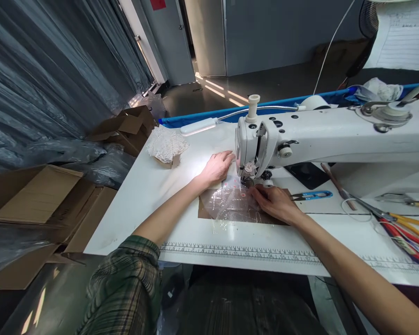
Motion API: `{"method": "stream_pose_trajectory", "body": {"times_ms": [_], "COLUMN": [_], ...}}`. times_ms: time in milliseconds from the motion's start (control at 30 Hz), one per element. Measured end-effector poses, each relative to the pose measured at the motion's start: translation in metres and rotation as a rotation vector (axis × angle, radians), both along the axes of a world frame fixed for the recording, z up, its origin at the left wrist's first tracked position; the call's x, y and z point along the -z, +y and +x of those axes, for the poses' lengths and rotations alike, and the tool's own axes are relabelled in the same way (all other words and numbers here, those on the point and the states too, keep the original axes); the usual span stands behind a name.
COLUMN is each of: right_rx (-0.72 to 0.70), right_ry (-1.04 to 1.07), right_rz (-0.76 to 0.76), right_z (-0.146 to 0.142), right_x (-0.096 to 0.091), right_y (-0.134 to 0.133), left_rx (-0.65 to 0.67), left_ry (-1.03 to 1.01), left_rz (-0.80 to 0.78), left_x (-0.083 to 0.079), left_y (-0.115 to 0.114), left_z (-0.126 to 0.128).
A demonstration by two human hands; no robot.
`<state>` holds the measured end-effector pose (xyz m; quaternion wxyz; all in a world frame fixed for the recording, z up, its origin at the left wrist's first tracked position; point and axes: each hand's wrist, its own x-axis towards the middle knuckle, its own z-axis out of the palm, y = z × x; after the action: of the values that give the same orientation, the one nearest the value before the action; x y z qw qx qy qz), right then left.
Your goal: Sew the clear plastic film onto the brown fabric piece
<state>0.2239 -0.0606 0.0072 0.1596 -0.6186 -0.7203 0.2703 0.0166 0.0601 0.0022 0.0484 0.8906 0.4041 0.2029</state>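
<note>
A clear plastic piece (230, 202) with small red marks lies under the needle of a white sewing machine (335, 135), on a brown patch of the table. My left hand (217, 168) lies flat on the plastic's far left side, just left of the machine's head. My right hand (274, 202) presses down on the plastic's right edge, fingertips close to the presser foot (248, 179).
The white table (153, 195) has a printed ruler (237, 252) along its front edge. Blue thread snips (312, 195) lie right of my right hand, scissors and colored tools (401, 228) farther right. A white lace bundle (165, 144) sits at the back left. Cardboard boxes (38, 204) stand on the left.
</note>
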Motion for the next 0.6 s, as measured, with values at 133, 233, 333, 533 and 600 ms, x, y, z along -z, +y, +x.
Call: {"method": "stream_pose_trajectory", "body": {"times_ms": [133, 233, 333, 533, 600], "right_rx": [-0.065, -0.142, -0.213, -0.344, -0.342], "right_ry": [0.050, 0.059, 0.050, -0.046, -0.094], "right_rz": [0.009, 0.049, 0.068, -0.081, -0.121], "right_z": [0.003, 0.001, 0.003, 0.045, 0.064], "right_x": [-0.001, -0.001, -0.002, -0.013, -0.019], "right_y": [-0.002, -0.004, -0.007, -0.032, -0.039], "left_rx": [0.191, 0.513, 0.543, 0.382, 0.375], "left_ry": [-0.017, -0.029, 0.079, 0.196, 0.160], "left_rz": [-0.024, -0.118, -0.048, 0.056, 0.032], "left_x": [-0.004, -0.007, -0.008, -0.008, -0.007], "left_y": [-0.029, -0.056, -0.074, -0.085, -0.085], "left_z": [-0.015, -0.023, -0.024, -0.019, -0.019]}}
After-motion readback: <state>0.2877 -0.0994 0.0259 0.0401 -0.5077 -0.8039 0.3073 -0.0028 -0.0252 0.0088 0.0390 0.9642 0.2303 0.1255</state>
